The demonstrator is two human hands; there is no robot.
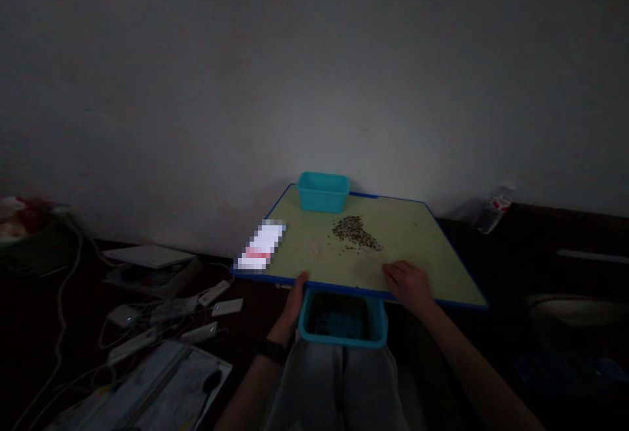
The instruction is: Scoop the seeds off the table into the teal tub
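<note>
A pale green board with a blue rim point(432, 247) lies in front of me. On it sit a dark heap of small seeds point(354, 232) and a small pale heap point(314, 246). My right hand point(409, 284) rests on the board's near edge, fingers curled downward, close to the dark heap. My left hand point(295, 306) is at the board's near rim, beside a teal tub point(343, 321) that sits on my lap and holds dark contents. Whether the left hand grips the tub or the board is unclear.
A second teal tub point(322, 191) stands at the board's far edge by the wall. A blurred white rectangle point(260, 245) lies on the board's left corner. Cables, chargers and papers point(162, 326) crowd the floor to the left. A plastic bottle point(491, 211) lies at right.
</note>
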